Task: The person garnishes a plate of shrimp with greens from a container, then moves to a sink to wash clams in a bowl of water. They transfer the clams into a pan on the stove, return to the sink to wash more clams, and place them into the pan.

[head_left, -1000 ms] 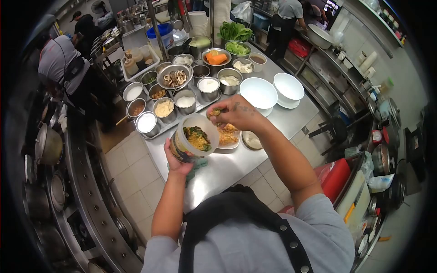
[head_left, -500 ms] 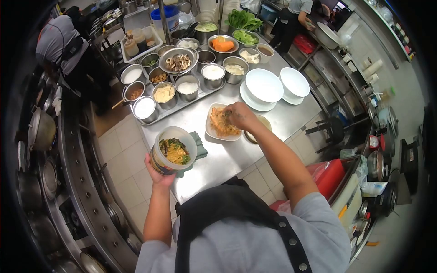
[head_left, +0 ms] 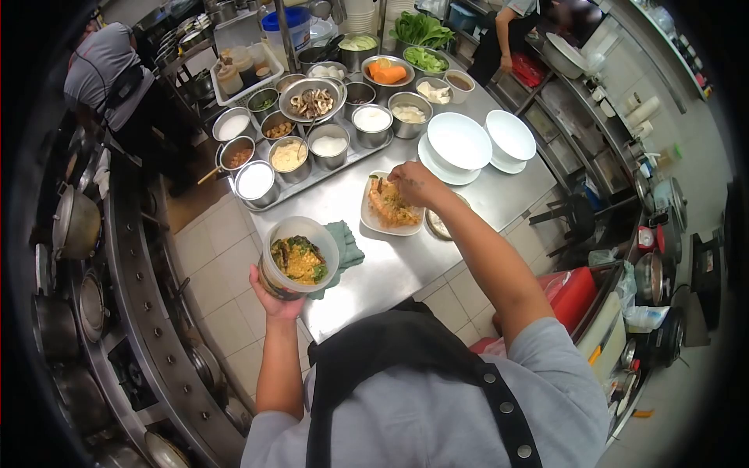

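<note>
My left hand [head_left: 276, 301] is wrapped round the lower side of a round plastic tub [head_left: 299, 260], which is tilted and holds yellow-orange food with dark green leaves. Beside and partly under the tub lies a folded green cloth [head_left: 347, 248]. My right hand [head_left: 417, 186] is over the right side of a white square dish [head_left: 390, 229]. Orange-brown food [head_left: 382, 204] fills that dish. The fingers point down and look pinched together, and whatever is between them is hidden. A round container [head_left: 439, 224] sits partly behind my right forearm.
White bowls [head_left: 459, 142] on plates stand at the right of the steel table [head_left: 331, 204]. A tray [head_left: 316, 182] of metal ingredient pots lies beyond. One person [head_left: 105, 74] bends at the far left, another [head_left: 507, 31] stands at the back right. A stove [head_left: 160, 331] is at left.
My right hand has shifted slightly at the dish, and dark green leaf now shows on the food. The person at the back right has lowered an arm. The whole view has shifted a little.
</note>
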Demonstrator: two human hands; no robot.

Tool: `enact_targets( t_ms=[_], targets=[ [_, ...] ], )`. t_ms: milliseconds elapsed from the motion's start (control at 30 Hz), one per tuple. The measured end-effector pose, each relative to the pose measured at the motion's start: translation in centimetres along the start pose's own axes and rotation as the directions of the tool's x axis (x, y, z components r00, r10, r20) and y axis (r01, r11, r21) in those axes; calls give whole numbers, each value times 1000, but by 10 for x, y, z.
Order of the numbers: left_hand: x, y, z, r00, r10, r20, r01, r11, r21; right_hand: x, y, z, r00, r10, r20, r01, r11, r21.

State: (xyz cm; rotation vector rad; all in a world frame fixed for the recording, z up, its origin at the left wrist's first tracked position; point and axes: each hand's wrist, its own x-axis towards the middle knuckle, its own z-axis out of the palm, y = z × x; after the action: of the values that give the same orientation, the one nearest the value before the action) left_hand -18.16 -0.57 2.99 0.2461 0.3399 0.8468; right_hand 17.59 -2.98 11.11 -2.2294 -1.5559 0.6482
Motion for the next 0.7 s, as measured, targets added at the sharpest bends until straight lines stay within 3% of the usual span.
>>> enact_targets(
  t_ms=[267, 367, 567, 700],
  targets=[
    [-1, -4, -5, 1000, -19, 17, 19, 1000, -10, -16, -5, 14, 992, -106, -71, 114, 986, 121],
    [-1, -5, -6, 999, -28, 20, 29, 999, -18, -23, -10, 11, 998, -63, -18, 64, 992, 107],
    [1, -8, 0, 998, -49, 25, 50, 999, -11, -17, 0, 5, 988, -106, -110, 110, 993, 37],
    [7, -12, -2, 998, -67, 19, 67, 998, -20, -4, -3, -3, 991, -102, -86, 105, 994, 40]
  ],
)
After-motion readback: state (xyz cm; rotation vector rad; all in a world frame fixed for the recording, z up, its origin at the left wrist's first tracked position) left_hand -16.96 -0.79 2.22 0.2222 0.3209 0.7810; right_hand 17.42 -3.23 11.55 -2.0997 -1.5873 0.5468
